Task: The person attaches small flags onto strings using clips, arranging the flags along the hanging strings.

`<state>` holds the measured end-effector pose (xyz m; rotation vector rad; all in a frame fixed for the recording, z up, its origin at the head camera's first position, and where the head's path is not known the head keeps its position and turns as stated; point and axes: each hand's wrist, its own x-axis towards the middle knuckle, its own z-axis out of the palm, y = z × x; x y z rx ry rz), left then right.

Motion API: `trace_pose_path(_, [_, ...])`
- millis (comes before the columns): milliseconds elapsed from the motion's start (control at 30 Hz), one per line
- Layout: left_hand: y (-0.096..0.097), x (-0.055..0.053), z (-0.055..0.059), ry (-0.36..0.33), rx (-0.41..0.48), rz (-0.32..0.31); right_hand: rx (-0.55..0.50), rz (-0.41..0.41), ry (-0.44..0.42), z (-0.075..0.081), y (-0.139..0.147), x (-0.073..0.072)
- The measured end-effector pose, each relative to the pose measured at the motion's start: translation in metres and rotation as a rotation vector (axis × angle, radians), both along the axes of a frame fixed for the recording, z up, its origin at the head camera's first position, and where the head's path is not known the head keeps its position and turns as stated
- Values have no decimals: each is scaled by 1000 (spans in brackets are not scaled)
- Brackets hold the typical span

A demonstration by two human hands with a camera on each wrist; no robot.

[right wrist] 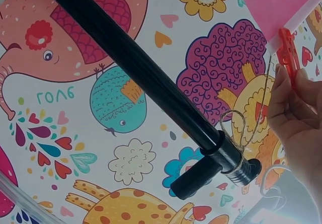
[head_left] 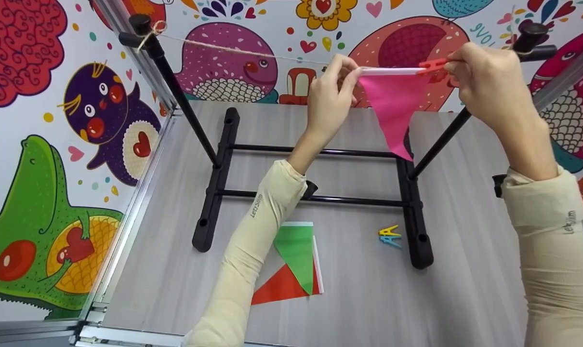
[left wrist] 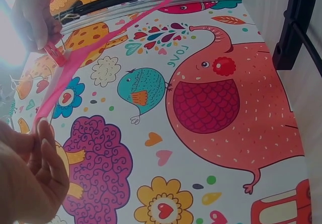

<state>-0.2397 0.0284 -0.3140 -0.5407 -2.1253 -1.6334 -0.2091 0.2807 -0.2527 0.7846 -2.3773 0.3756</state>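
Up at the string (head_left: pixel 224 48), between the two black posts, both hands work on the pink pennant (head_left: pixel 396 108). Left hand (head_left: pixel 330 99): thumb and fingertips pinch the left end of the pennant's white top strip (head_left: pixel 390 71). Right hand (head_left: pixel 496 82): thumb and fingers pinch the handle end of a red clothespin (head_left: pixel 433 66), whose nose meets the right end of the same strip. Can't tell whether the clothespin also bites the string. Pennant hangs point down, tip bent a little to the right, above the stand's base.

String tied round the top of the left post (head_left: pixel 176 86) with a loop; right-wrist view shows a looped knot at the right post (right wrist: pixel 136 70) too. Both posts rise from the black base (head_left: pixel 320 199) on the gray tabletop (head_left: pixel 359 308).

On the tabletop, near the left sleeve (head_left: pixel 243 255), a green pennant (head_left: pixel 296 246) overlaps a red pennant (head_left: pixel 279 287); both have white strips. To their right, just beside the base's right foot (head_left: pixel 415 226), lie a yellow clothespin (head_left: pixel 388 231) and a blue clothespin (head_left: pixel 390 239), close together. Cartoon-animal panels (head_left: pixel 12 125) stand behind and at the sides.
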Motion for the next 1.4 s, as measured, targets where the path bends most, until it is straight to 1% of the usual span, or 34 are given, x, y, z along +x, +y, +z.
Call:
trace_pose_path(100, [0, 0, 1, -7, 1, -4, -5, -16, -23, 1, -1, 1])
trace_pose_path(167, [0, 0, 1, -14, 10, -6, -1, -14, -23, 1, -1, 0])
trace_pose_path(367, [1, 0, 3, -15, 50, -3, 8, 10, -4, 0, 0, -4])
trace_pose_path(500, [0, -1, 2, -12, 30, 9, -6, 12, 23, -3, 1, -6])
trace_pose_path(600, [0, -1, 0, -8, 21, 17, -10, -4, 30, -6, 1, -5])
trace_pose_path(733, [-1, -1, -2, -4, 41, 21, -2, -58, 20, -7, 0, -5])
trace_pose_path(800, [-2, -1, -3, -2, 46, 24, -2, -83, 42, -8, 0, -5])
trace_pose_path(1000, [-5, -1, -5, 11, 50, 14, 4, -144, 177, -13, 0, -8])
trace_pose_path(1100, [-6, -1, -6, 27, 41, 12, -4, -179, 203, -15, -1, -10])
trace_pose_path(1167, [-6, 0, -7, 34, 39, 11, -31, -201, 187, -17, -3, -11])
trace_pose_path(1233, [-6, 1, -7, 32, 36, 10, -78, -206, 161, -17, -4, -12])
trace_pose_path(1333, [-6, 3, -8, 20, 31, 6, -207, -195, 136, -19, -7, -12])
trace_pose_path(1400, [-8, 4, -9, 13, 28, 5, -293, -178, 154, -20, -9, -12])
